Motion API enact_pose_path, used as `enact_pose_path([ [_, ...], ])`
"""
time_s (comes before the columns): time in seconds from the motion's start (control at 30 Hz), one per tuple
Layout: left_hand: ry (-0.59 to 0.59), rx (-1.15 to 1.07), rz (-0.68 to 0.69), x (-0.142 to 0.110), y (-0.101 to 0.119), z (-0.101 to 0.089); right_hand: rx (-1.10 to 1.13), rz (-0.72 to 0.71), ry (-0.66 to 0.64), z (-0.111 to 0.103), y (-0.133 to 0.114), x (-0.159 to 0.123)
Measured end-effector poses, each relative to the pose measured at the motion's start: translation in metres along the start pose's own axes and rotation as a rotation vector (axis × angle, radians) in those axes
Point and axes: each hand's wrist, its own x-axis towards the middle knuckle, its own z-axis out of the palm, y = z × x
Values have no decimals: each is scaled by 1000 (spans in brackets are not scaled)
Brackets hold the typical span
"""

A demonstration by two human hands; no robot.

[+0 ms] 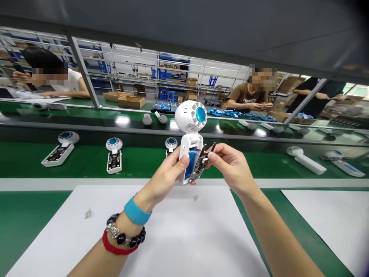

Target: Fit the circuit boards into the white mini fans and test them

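My left hand (170, 169) is wrapped round the white handle of a handheld fan (184, 117), held upright over the white sheet. Its round head has a blue centre and faces right. The handle is open on its right side, and a blue battery (190, 163) shows inside. A black circuit board (198, 167) stands tilted out from the handle, apart from it along the top. My right hand (227, 163) pinches the board's upper right edge between thumb and fingers, near a thin dark strip (213, 147). Some of my left fingers are hidden behind the fan.
A white sheet (173, 238) covers the bench, with a small clear scrap (87, 213) on it. Beyond, several fans, such as this one with its board exposed (114, 161), lie on the green belt (144, 161). Co-workers (250, 92) sit across, near blue batteries (227, 112).
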Motion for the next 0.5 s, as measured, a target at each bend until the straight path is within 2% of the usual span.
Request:
enact_pose_path([
  [0.33,-1,-85,-55,2,-7,2,-10,-47,73,10,-12,-4],
  [0.5,45,-119,-71,3,-7,4,-70,-28,27,8,-12,-6],
])
